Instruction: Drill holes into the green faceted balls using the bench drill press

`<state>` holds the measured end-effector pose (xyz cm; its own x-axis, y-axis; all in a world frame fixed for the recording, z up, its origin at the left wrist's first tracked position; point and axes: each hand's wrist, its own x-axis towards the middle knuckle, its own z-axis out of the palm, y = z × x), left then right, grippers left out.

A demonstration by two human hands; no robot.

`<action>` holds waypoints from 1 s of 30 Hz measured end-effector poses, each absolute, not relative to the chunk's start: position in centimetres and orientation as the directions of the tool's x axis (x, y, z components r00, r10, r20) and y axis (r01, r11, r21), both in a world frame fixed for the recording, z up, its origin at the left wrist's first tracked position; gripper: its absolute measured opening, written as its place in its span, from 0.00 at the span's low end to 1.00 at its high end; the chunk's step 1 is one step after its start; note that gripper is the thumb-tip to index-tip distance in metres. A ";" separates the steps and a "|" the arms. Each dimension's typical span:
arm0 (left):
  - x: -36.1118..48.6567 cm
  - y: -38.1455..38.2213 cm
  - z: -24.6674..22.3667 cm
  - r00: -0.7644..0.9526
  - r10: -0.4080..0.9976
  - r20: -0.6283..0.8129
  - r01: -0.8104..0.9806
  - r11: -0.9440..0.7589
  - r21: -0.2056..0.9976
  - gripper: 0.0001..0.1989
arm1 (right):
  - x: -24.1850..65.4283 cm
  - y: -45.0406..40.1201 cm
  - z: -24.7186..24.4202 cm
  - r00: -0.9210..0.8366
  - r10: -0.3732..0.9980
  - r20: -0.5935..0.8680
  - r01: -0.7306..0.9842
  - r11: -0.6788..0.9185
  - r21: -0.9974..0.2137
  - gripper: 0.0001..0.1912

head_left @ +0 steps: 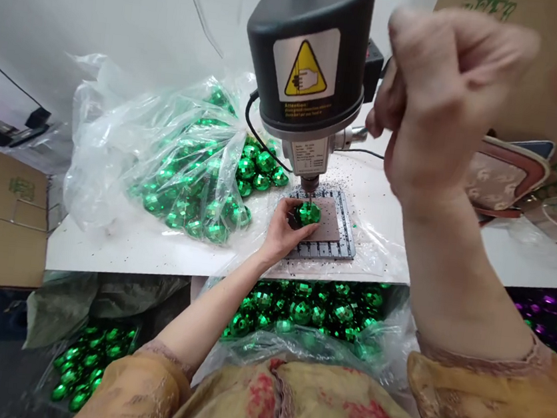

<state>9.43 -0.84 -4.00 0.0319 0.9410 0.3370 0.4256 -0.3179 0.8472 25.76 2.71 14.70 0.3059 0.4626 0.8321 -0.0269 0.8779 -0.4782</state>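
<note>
The drill (309,155) stands on a white table (103,243), with a yellow warning label (307,68) on the front of its black housing. Directly under the drill, the left hand (286,232) grips a shiny green ball (311,213), thumb at the near side and fingers curled around the far side, with the bit (310,198) right at the top of the ball. Below the drill lie a brown board (329,227) and a slotted metal plate (347,247), with dark crumbs scattered about. To the right of the drill, the right hand (436,99) is raised beside the housing, its fingers closed in a fist; it is blurred, and whether it grips anything cannot be told. Left of the drill, a clear plastic bag (99,148) lies over a heap of green balls, and a few uncovered balls (263,162) sit between the bag and the drill. In front of the drill, below the table edge, more green balls (302,311) fill a plastic-lined container. Right of the drill, beyond the raised forearm, are a purse (501,171) and a cardboard box (540,71).
</note>
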 end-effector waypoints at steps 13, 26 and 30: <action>2.6 -16.0 -4.4 0.683 0.714 -0.153 0.728 -0.649 0.220 0.19 | 25.5 3.5 15.1 0.340 0.499 0.797 -0.075 0.859 -0.506 0.26; 2.5 9.0 -2.4 0.105 0.955 0.278 0.945 -0.183 0.272 0.11 | 25.4 3.9 14.4 0.374 0.421 0.826 -0.099 0.904 -0.416 0.24; 2.5 10.9 -3.6 0.079 0.946 0.315 0.925 -0.188 0.331 0.12 | 25.3 3.8 14.5 0.373 0.393 0.840 -0.134 0.919 -0.370 0.25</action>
<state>2.50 10.87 -3.63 0.0789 0.9457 0.3154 0.9247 -0.1876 0.3313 25.30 3.76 14.54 0.3734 0.3930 0.8403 -0.1338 0.9192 -0.3704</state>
